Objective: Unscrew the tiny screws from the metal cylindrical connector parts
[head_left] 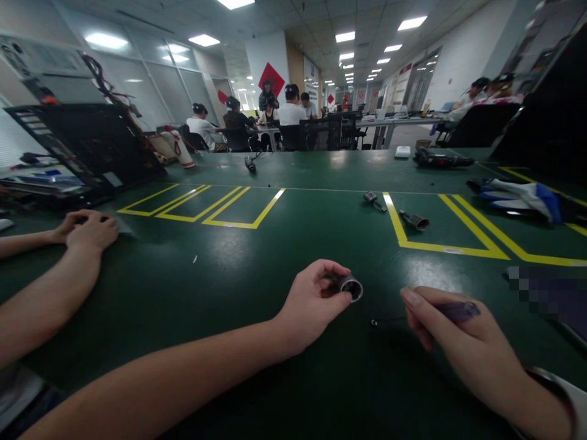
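My left hand (314,305) is closed around a short round metal connector (352,289), pinched between thumb and fingers with its open end turned toward me and to the right. To its right, my right hand (458,342) grips a screwdriver with a purple see-through handle (463,311). Its thin dark shaft points left, and a small black piece with a bright spot (373,322) shows at the far end; I cannot make out what it is. The screwdriver and the connector are apart. Two similar metal connectors with narrow tails (376,201) (415,220) lie farther back on the table.
Yellow tape outlines (257,223) mark the green table (220,293). Another person's hands (92,229) rest at the left. Blue-and-white gloves (527,198), a black tool (443,159) and a white box (402,152) lie at the back right. A dark connector (250,164) sits farther back.
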Tool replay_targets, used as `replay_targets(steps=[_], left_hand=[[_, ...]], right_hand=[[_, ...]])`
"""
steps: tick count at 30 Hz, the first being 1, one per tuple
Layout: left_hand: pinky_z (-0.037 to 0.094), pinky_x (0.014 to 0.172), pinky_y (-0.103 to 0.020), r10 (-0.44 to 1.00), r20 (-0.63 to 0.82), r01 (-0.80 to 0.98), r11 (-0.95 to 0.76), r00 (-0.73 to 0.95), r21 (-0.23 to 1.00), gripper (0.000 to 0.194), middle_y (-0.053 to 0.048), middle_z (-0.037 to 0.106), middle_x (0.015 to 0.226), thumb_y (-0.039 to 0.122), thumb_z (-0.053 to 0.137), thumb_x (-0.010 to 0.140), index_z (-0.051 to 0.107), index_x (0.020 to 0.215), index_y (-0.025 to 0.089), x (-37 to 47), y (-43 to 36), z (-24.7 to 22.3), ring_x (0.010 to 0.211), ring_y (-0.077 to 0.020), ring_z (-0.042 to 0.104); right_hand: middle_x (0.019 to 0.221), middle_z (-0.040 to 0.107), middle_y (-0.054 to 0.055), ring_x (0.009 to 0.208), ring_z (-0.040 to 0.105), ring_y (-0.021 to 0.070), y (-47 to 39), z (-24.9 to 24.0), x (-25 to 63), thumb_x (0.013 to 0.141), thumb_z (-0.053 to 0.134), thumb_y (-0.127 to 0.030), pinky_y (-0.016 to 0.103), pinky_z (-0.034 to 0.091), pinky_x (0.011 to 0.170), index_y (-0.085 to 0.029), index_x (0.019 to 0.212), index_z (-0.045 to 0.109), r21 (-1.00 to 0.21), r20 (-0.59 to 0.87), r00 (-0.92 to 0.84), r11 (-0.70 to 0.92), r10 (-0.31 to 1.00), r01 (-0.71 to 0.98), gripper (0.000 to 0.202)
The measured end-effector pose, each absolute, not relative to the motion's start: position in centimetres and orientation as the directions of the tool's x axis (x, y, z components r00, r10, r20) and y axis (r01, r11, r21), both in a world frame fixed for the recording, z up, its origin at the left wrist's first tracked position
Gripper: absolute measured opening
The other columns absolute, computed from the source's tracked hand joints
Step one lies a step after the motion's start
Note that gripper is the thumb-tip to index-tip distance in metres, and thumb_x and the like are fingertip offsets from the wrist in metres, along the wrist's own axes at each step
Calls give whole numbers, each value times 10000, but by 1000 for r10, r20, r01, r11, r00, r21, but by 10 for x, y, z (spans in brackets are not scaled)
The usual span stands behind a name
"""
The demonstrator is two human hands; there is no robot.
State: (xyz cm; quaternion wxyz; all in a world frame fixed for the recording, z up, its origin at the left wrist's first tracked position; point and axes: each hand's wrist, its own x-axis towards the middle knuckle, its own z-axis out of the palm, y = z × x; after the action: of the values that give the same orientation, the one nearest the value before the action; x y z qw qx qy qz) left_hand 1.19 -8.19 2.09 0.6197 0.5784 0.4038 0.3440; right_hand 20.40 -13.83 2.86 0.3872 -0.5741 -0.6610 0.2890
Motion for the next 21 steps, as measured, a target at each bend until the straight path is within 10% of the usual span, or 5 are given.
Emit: replay_targets(steps=[21], left_hand=[[474, 861, -360, 835, -78, -48, 124, 545, 991, 282, -45, 646, 952, 111, 629, 747, 513, 994, 179, 16, -86, 11, 922, -176, 625]], right_hand=[[450, 489, -32, 409, 479, 105, -140, 29, 199, 892, 426, -375, 238, 362, 422, -208, 525, 515, -745, 324, -113, 327, 939, 582, 413]])
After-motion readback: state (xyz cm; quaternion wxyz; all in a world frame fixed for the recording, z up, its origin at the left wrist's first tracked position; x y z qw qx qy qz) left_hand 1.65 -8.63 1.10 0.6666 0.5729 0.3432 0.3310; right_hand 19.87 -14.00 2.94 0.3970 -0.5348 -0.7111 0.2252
